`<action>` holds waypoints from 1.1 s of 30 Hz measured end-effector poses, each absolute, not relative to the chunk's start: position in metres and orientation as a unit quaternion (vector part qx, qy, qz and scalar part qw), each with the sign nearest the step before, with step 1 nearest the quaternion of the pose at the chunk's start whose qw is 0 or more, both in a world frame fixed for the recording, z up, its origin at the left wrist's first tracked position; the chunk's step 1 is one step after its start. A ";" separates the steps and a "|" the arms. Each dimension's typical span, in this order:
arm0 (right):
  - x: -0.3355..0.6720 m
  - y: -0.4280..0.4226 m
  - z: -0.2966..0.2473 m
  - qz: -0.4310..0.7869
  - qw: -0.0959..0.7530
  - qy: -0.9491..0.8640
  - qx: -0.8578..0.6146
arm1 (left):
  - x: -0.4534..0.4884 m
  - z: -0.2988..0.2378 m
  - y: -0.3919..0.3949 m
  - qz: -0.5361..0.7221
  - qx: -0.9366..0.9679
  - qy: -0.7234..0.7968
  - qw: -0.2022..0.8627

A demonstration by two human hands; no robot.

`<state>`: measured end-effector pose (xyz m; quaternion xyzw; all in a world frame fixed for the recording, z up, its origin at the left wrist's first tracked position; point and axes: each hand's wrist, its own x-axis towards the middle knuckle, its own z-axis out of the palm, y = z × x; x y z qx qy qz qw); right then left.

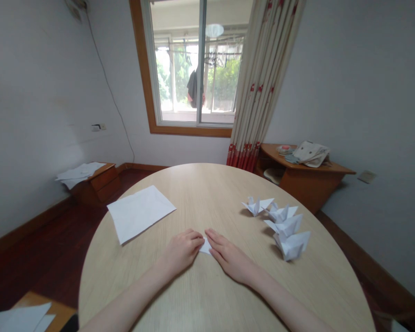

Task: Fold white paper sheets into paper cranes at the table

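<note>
Both of my hands rest on a round light-wood table (200,295), pressing down on a small folded white paper (205,246) that shows only between them. My left hand (182,250) has its fingers curled over the paper's left part. My right hand (230,258) lies flat with its fingers stretched out over the paper's right part. Most of the folded paper is hidden under the hands.
A stack of white sheets (140,212) lies on the table to the left. Several folded paper cranes (282,223) stand in a row at the right. A low wooden cabinet (97,182) with papers stands at the left wall, and a wooden desk (304,175) at the right.
</note>
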<state>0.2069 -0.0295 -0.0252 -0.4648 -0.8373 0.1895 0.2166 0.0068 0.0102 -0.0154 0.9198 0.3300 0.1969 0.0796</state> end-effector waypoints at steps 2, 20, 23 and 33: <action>0.207 -0.027 -0.030 0.172 0.208 -0.845 -0.462 | 0.007 -0.015 0.010 0.196 0.912 0.351 0.077; 0.206 -0.025 -0.038 0.088 0.144 -0.856 -0.488 | 0.021 -0.026 -0.001 0.169 0.879 0.445 0.038; 0.206 -0.026 -0.035 0.089 0.142 -0.853 -0.493 | 0.020 -0.031 0.001 0.159 0.884 0.438 0.031; 0.210 -0.033 -0.001 0.166 0.124 -0.852 -0.480 | 0.020 -0.034 0.003 0.138 0.875 0.460 -0.067</action>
